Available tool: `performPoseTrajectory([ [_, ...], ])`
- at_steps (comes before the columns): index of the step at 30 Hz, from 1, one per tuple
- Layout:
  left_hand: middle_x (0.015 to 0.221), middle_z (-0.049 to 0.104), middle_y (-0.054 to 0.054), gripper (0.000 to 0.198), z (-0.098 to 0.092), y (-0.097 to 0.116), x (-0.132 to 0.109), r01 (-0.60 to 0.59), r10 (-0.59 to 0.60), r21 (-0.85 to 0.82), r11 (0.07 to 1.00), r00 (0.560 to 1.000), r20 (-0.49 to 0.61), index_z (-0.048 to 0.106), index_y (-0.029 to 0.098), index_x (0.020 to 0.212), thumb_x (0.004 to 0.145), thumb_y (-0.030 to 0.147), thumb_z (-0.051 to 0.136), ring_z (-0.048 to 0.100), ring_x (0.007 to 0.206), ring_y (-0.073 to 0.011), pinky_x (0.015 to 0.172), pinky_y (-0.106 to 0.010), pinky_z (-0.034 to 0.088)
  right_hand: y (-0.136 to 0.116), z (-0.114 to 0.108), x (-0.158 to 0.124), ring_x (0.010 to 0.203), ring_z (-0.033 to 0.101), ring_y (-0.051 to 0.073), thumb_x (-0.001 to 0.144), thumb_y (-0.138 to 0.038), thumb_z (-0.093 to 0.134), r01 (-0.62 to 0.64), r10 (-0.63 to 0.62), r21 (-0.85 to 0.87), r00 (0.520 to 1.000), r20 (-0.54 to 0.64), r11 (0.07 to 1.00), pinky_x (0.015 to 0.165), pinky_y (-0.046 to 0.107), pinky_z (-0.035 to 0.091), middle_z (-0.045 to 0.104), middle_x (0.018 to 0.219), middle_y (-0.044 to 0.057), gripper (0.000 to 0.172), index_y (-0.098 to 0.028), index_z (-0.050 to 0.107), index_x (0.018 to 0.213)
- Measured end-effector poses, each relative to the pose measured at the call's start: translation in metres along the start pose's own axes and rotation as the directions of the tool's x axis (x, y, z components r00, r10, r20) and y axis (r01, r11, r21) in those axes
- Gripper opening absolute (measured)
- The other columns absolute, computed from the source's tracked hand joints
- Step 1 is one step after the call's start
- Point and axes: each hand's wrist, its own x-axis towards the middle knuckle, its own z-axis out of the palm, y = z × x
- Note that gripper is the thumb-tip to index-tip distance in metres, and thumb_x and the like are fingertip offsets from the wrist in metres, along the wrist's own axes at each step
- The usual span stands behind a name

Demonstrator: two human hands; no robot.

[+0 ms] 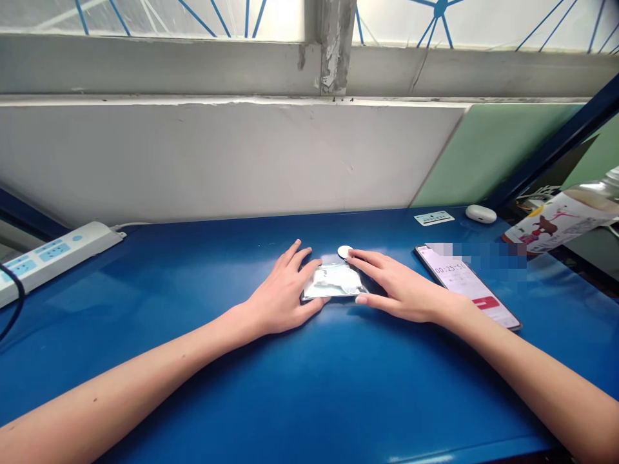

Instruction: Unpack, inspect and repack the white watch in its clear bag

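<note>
On the blue table (309,386) lies a small clear plastic bag (334,281) with something white inside; its exact contents I cannot make out. My left hand (285,290) rests at the bag's left side, fingers apart, thumb along the near edge. At the opposite side, my right hand (403,287) lies with its fingers spread and the thumb by the bag's near right corner. A white round disc (345,251) sits just beyond the bag, and the right fingertips touch or nearly touch it.
Right of my hand lies a phone (469,283) showing a running timer. Behind it are a small card (434,218), a white earbud case (480,214) and a tilted labelled bottle (565,216). A white power strip (58,258) lies at the left, with a black cable (19,303).
</note>
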Motion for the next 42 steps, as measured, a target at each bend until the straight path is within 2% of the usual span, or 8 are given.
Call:
performPoseTrajectory([
  [13,0.154,0.037,-0.025,0.074,0.000,0.003,0.001,0.039,-0.040,-0.034,0.999,0.999,-0.028,0.041,0.005,0.143,0.089,0.053,0.057,0.019,0.150,-0.0393,0.117,-0.057,0.031,0.007,-0.008,-0.003,0.144,0.036,0.038,0.084,-0.065,0.060,-0.099,0.099,0.002,0.995,0.014,0.995,0.114,0.052,0.040,0.032,0.161,0.017,0.085,-0.019,0.039,0.152],
  [19,0.152,0.041,-0.022,0.056,0.005,-0.002,-0.001,0.026,-0.028,-0.037,0.999,0.997,-0.065,0.051,0.010,0.134,0.093,0.047,0.056,0.021,0.149,-0.0389,0.116,-0.057,0.033,0.009,-0.005,-0.001,0.146,0.032,0.039,0.083,-0.061,0.065,0.029,-0.031,-0.055,0.999,-0.028,0.998,0.114,0.058,0.037,0.038,0.158,0.014,0.080,-0.022,0.044,0.149],
  [23,0.145,0.050,-0.018,0.036,0.005,-0.005,0.000,-0.032,0.023,-0.072,0.997,0.992,-0.127,0.061,0.014,0.121,0.099,0.040,0.049,0.028,0.147,-0.0363,0.116,-0.056,0.035,0.006,-0.002,0.003,0.130,0.055,0.033,0.093,-0.039,0.061,0.145,-0.144,-0.005,0.974,-0.174,0.989,0.106,0.053,0.047,0.062,0.138,0.012,0.044,-0.026,0.061,0.135],
  [26,0.136,0.058,-0.016,0.031,0.005,-0.005,0.001,-0.058,0.034,-0.135,0.989,0.985,-0.172,0.062,0.017,0.115,0.102,0.038,0.045,0.037,0.143,-0.0335,0.115,-0.055,0.037,0.000,-0.002,0.006,0.109,0.067,0.027,0.095,-0.034,0.057,0.119,-0.052,0.234,0.960,-0.277,0.965,0.094,0.043,0.055,0.073,0.117,0.010,0.027,-0.025,0.072,0.117],
  [30,0.141,0.052,-0.020,0.064,0.005,-0.004,-0.001,0.004,-0.062,-0.250,0.968,0.973,-0.224,0.029,0.016,0.148,0.096,0.042,0.055,0.049,0.134,-0.0320,0.108,-0.053,0.045,-0.007,-0.005,0.009,0.099,0.071,0.026,0.092,-0.042,0.061,-0.039,0.186,0.504,0.952,-0.244,0.863,0.090,0.039,0.055,0.077,0.105,0.007,0.026,-0.020,0.074,0.099],
  [34,0.146,0.047,-0.018,0.093,0.005,-0.002,-0.002,-0.031,-0.019,-0.256,0.966,0.981,-0.194,0.011,0.020,0.155,0.086,0.042,0.070,0.049,0.133,-0.0312,0.109,-0.050,0.045,-0.006,0.000,0.010,0.092,0.072,0.024,0.090,-0.042,0.063,-0.129,0.285,0.563,0.938,-0.198,0.816,0.086,0.039,0.056,0.077,0.097,0.006,0.035,-0.019,0.065,0.117],
  [39,0.147,0.045,-0.017,0.068,0.002,-0.003,0.001,-0.055,0.028,-0.220,0.974,0.992,-0.124,0.042,0.019,0.142,0.086,0.044,0.069,0.045,0.136,-0.0315,0.113,-0.047,0.042,-0.002,0.010,0.008,0.112,0.066,0.028,0.096,-0.039,0.053,-0.098,0.177,0.291,0.949,-0.260,0.952,0.100,0.050,0.050,0.074,0.112,0.010,0.040,-0.020,0.056,0.132],
  [42,0.149,0.042,-0.020,0.069,0.001,-0.003,0.002,-0.020,0.004,-0.203,0.979,0.997,-0.080,0.046,0.014,0.139,0.085,0.050,0.068,0.042,0.138,-0.0344,0.113,-0.049,0.041,0.001,0.011,0.006,0.141,0.042,0.034,0.097,-0.042,0.050,-0.030,0.030,0.005,0.970,-0.243,1.000,0.115,0.058,0.034,0.059,0.141,0.015,0.047,-0.018,0.053,0.137],
])
